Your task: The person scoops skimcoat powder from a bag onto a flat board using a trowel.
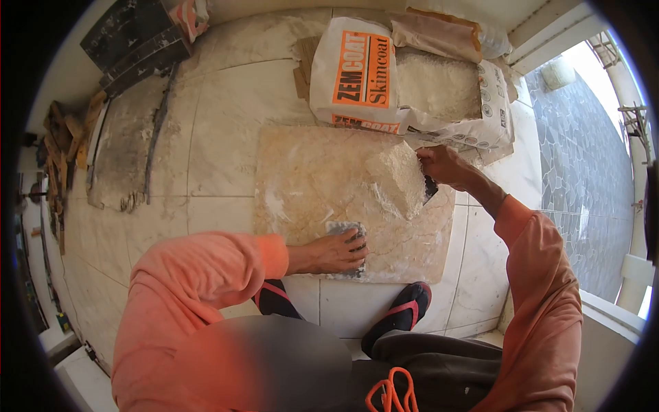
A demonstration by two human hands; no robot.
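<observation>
The left hand [336, 251] pressed flat, fingers spread, on a trowel [345, 232] lying on the board [309, 178], while the right hand [443, 165] gripped a scraper [430, 188] beside the powder [398, 180], just below the open sack [412, 82].

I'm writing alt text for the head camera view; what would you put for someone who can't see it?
A person in orange sleeves crouches over a board on a tiled floor, left hand pressing a grey tool flat, right hand at a heap of white powder. An open Zemcoat Skimcoat bag lies behind.
</observation>
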